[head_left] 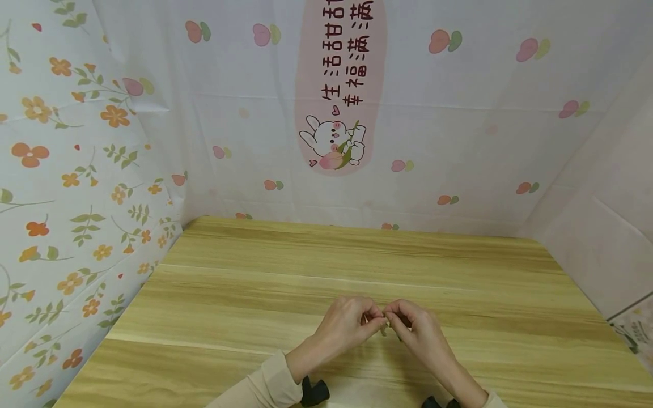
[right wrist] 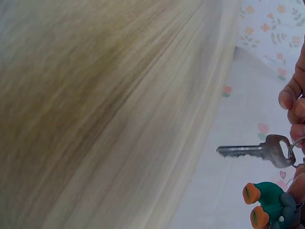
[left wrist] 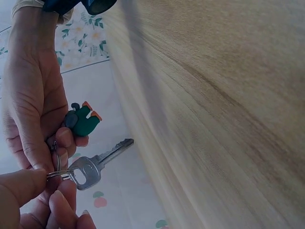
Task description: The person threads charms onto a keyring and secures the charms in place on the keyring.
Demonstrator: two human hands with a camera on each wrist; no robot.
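Note:
In the head view both hands meet above the table, fingertips close together. The left hand point(head_left: 349, 323) pinches a metal key ring point(left wrist: 61, 173) between thumb and fingers. A silver key point(left wrist: 89, 172) hangs on that ring, its toothed blade pointing away from the hands. My right hand point(head_left: 420, 337) grips the keychain at its small chain and ring. Against the right fingers sits the keychain's green figurine point(left wrist: 86, 120) with orange feet, also in the right wrist view. The right fingers partly hide the chain, and whether the key's ring and chain are joined cannot be told.
The hands are over a wood-grain table point(head_left: 306, 255). A white cloth printed with fruit and a rabbit point(head_left: 334, 141) hangs behind it, and a flowered cloth point(head_left: 76, 226) on the left. Black mounts point(head_left: 315, 392) sit at the wrists.

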